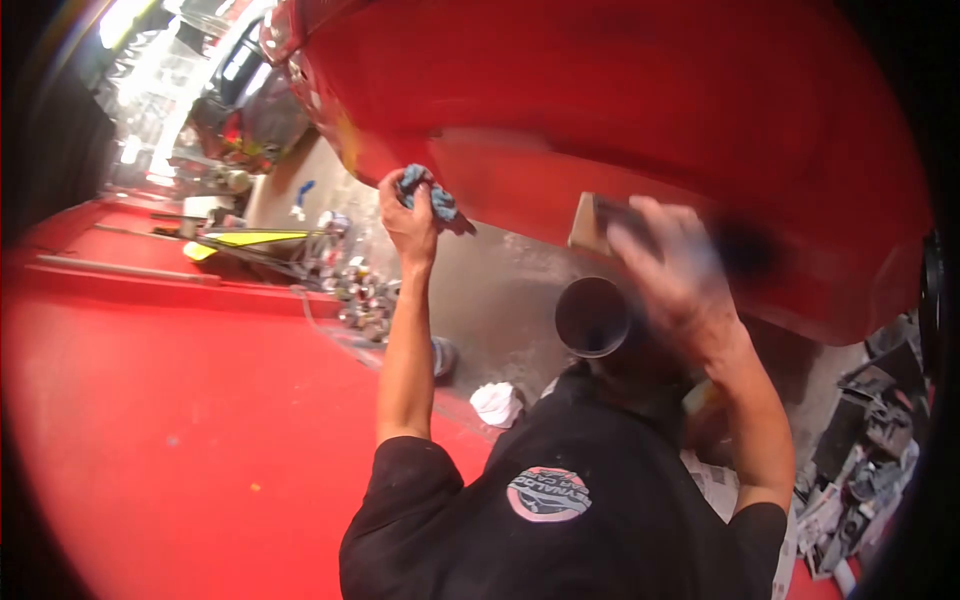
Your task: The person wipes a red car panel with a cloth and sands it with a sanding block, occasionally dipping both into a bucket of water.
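A red car body panel (600, 90) fills the upper part of the head view, with a paler, dull band along its lower part. My left hand (412, 215) holds a crumpled blue-grey cloth (428, 192) at the panel's lower left edge. Blurred by motion, my right hand (675, 260) grips a block (590, 222), pale at its left end and dark beside my fingers, at the panel's lower edge. Below the block and left of my right wrist is a dark round container (592, 317), seen from above.
A red surface (180, 430) spreads over the lower left. Several small items (370, 295) lie beside it near a yellow-green piece (255, 238). A crumpled white paper or cloth (497, 404) is near my torso. Scattered debris (865, 470) lies at the right.
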The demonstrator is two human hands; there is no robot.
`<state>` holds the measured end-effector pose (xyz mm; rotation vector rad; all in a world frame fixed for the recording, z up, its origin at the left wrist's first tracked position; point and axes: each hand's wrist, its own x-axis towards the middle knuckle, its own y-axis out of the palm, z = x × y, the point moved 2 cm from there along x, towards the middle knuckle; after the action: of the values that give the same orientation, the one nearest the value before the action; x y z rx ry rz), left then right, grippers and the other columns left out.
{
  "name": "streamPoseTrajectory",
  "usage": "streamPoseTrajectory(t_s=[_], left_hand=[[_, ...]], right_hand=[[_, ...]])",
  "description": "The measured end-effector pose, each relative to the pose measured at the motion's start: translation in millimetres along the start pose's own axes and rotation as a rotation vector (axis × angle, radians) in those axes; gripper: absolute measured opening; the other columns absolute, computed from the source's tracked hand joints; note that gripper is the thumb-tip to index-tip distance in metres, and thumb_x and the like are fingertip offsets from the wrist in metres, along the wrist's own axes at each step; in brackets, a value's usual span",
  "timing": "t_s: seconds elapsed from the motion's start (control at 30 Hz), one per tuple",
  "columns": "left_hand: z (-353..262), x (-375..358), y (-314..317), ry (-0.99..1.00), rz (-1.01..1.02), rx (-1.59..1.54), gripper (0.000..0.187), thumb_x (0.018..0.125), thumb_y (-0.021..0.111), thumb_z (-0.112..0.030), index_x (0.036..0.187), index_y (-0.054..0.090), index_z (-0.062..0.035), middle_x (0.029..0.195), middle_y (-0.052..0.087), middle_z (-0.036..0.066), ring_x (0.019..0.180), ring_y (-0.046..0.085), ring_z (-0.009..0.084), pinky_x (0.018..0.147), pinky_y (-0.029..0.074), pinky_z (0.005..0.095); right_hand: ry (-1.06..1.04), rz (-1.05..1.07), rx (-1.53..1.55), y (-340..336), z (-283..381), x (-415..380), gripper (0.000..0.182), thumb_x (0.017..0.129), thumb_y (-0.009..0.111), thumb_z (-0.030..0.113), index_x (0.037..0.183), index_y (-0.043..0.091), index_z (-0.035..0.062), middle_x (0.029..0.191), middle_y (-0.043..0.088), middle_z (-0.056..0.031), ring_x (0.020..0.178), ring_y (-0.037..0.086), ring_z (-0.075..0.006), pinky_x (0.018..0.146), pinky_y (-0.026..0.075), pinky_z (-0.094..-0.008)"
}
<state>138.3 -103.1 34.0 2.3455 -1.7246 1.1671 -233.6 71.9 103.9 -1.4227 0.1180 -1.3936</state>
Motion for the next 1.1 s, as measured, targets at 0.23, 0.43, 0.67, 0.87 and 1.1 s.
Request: streamPoseTrajectory(t_s=[0.23, 0.43, 0.67, 0.87, 1.1], left_hand=[[59, 38, 3, 0.064, -0.062, -0.075, 0.042, 0.099, 0.079, -0.016, 0.135, 0.063, -0.0004, 0.126, 0.069, 0.015, 0.117, 0.066, 0.0267, 0.106, 0.050, 0.0413], [73, 19, 22, 0.212, -0.052, -0.018, 0.055, 0.092, 0.077, 0.002, 0.144, 0.060, -0.0001, 0.143, 0.051, 0.025, 0.133, 0.053, 0.0447, 0.111, 0.048, 0.0521], [78, 17, 28, 0.134, -0.041, -0.033, 0.053, 0.091, 0.077, 0.001, 0.142, 0.065, -0.0019, 0.140, 0.053, 0.022, 0.131, 0.055, 0.0394, 0.113, 0.046, 0.0478], [85, 24, 22, 0.159, -0.015, -0.029, 0.056, 0.089, 0.078, 0.002, 0.143, 0.067, -0.0024, 0.138, 0.055, 0.021, 0.128, 0.057, 0.0390, 0.110, 0.048, 0.0470], [87, 22, 26, 0.162, -0.057, -0.075, 0.067, 0.082, 0.079, 0.009, 0.146, 0.063, -0.0024, 0.136, 0.059, 0.022, 0.127, 0.057, 0.0413, 0.110, 0.047, 0.0489]], right_hand=[[-0.012, 0.138, -0.294, 83, 15, 102, 0.050, 0.080, 0.069, -0.004, 0.130, 0.071, 0.0012, 0.135, 0.064, -0.0211, 0.119, 0.063, -0.0387, 0.104, 0.055, -0.0480], [0.027, 0.233, -0.328, 70, 5, 107, 0.049, 0.079, 0.069, -0.002, 0.128, 0.074, 0.0019, 0.132, 0.068, -0.0261, 0.116, 0.065, -0.0441, 0.101, 0.057, -0.0508], [-0.114, 0.185, -0.213, 171, 26, 178, 0.058, 0.072, 0.073, -0.004, 0.129, 0.072, 0.0042, 0.125, 0.065, -0.0188, 0.109, 0.062, -0.0371, 0.092, 0.056, -0.0468], [-0.029, 0.260, -0.245, 97, 11, 133, 0.048, 0.076, 0.069, -0.005, 0.123, 0.076, 0.0019, 0.124, 0.067, -0.0239, 0.102, 0.064, -0.0400, 0.087, 0.058, -0.0486], [-0.086, 0.253, -0.139, 175, 27, 195, 0.052, 0.074, 0.072, -0.002, 0.126, 0.073, 0.0050, 0.118, 0.063, -0.0206, 0.103, 0.061, -0.0372, 0.089, 0.056, -0.0479]])
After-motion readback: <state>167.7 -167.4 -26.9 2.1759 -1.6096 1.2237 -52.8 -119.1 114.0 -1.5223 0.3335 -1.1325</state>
